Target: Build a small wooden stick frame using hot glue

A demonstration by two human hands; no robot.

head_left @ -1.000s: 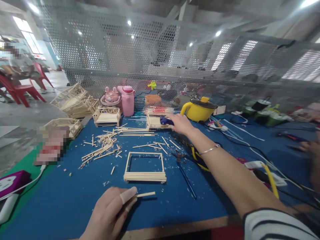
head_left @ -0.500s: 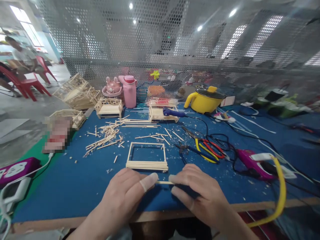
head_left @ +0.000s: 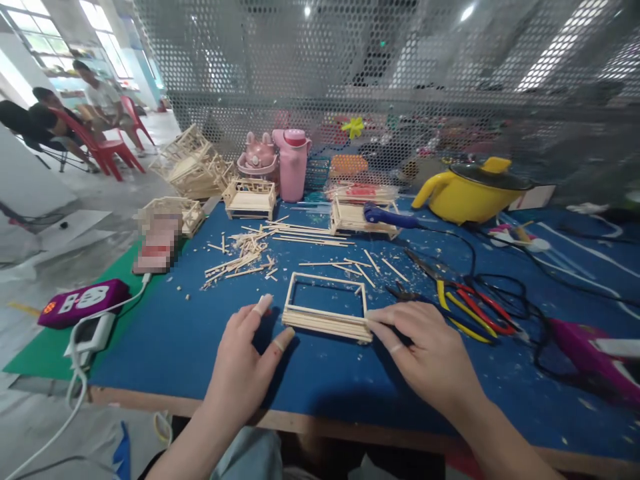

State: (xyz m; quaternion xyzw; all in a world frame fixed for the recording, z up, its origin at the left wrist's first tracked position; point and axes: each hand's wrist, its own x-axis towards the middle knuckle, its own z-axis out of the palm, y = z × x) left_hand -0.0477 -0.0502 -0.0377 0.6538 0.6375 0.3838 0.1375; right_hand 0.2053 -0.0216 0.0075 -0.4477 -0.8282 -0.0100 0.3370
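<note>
A small rectangular frame of thin wooden sticks point(head_left: 327, 323) lies on the blue table mat, with several sticks side by side along its near edge. My right hand point(head_left: 420, 340) has thumb and forefinger closed on the frame's right near corner. To the left of the frame is my left hand point(head_left: 250, 350), its thumb and fingers apart and nothing between them; the thumb tip is close to the left near corner. Pale coverings are on some fingertips of both hands.
Loose sticks point(head_left: 245, 253) lie behind the frame. Pliers point(head_left: 470, 310), a blue glue gun point(head_left: 390, 217) and cables are at the right. Behind stand small wooden models point(head_left: 250, 200), a pink bottle point(head_left: 293, 167) and a yellow pot point(head_left: 465, 197). A phone point(head_left: 159, 243) lies left.
The single stick held between both hands is no longer between them. My left hand has opened beside the frame, and my right hand has reached its right corner. The view has shifted.
</note>
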